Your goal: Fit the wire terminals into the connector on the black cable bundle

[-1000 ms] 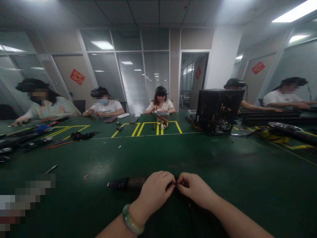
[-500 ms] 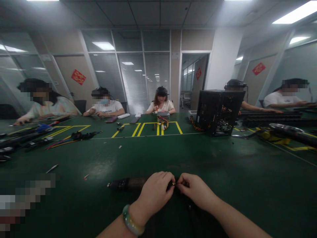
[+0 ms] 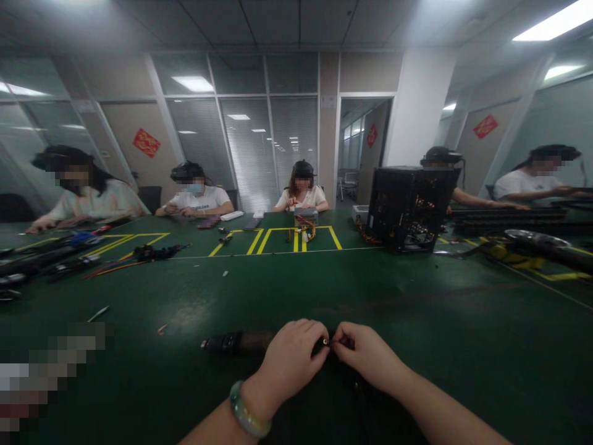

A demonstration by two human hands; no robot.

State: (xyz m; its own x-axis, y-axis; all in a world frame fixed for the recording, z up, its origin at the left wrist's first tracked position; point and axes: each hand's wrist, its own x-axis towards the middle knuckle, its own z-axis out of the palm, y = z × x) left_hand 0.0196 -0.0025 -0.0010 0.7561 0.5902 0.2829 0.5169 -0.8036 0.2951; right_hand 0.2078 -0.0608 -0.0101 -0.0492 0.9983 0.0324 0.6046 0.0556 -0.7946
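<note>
My left hand (image 3: 296,352), with a bangle (image 3: 248,411) at the wrist, is closed on a small dark part with a shiny brass-coloured end (image 3: 325,342). Thumb and fingertips of my right hand (image 3: 359,349) are pinched together right beside that shiny end; what they grip is too small to make out. A dark cylindrical tool (image 3: 231,344), much like an electric screwdriver, lies on the green table with its narrow tip to the left. Its right part disappears behind my left hand, so I cannot tell whether the hand touches it. A dark thin shape trails below my right hand, unclear in shadow.
A black computer case (image 3: 407,210) stands at the back right. Cables (image 3: 148,252) and dark parts lie at the left. Opposite, a wired metal box (image 3: 306,216) sits before a co-worker. A pen-like stick (image 3: 99,313) and small scraps (image 3: 162,329) lie to my left.
Almost nothing differs. Both hands keep the same closed hold, fingertips close together; the whole view has shifted very slightly.
</note>
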